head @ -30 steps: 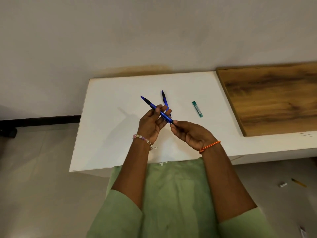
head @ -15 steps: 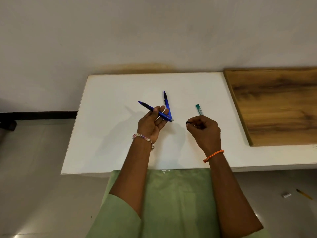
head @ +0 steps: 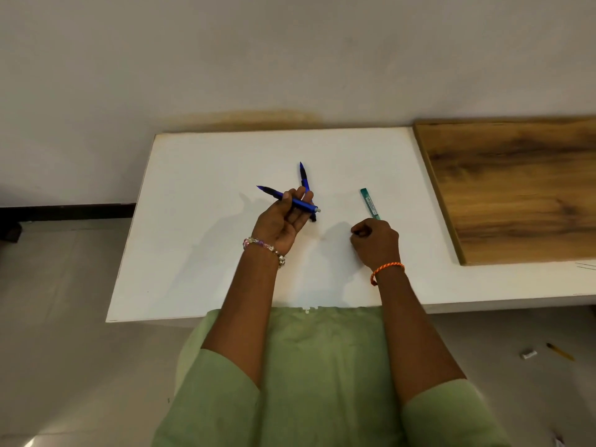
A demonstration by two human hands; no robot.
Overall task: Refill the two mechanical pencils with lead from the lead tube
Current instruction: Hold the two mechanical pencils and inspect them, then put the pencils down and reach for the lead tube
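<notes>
My left hand (head: 280, 221) grips a blue mechanical pencil (head: 299, 205) above the white table (head: 193, 253), tip pointing left, its bare white rear end pointing right. A second blue pencil (head: 303, 178) lies on the table just behind that hand, partly hidden by the fingers. To the right lies the green lead tube (head: 369, 203). My right hand (head: 378, 241) rests low on the table right at the tube's near end, fingers curled, pinching a small dark piece that looks like the pencil's cap (head: 355, 233).
A brown wooden board (head: 516, 188) covers the table's right part. The wall runs close behind the table. On the floor at the lower right lie a small white object (head: 528, 353) and a yellow pencil (head: 560, 351).
My right hand pulled away from the held pencil's rear end with a small dark piece and moved right and down beside the lead tube. The left hand lowered the pencil slightly.
</notes>
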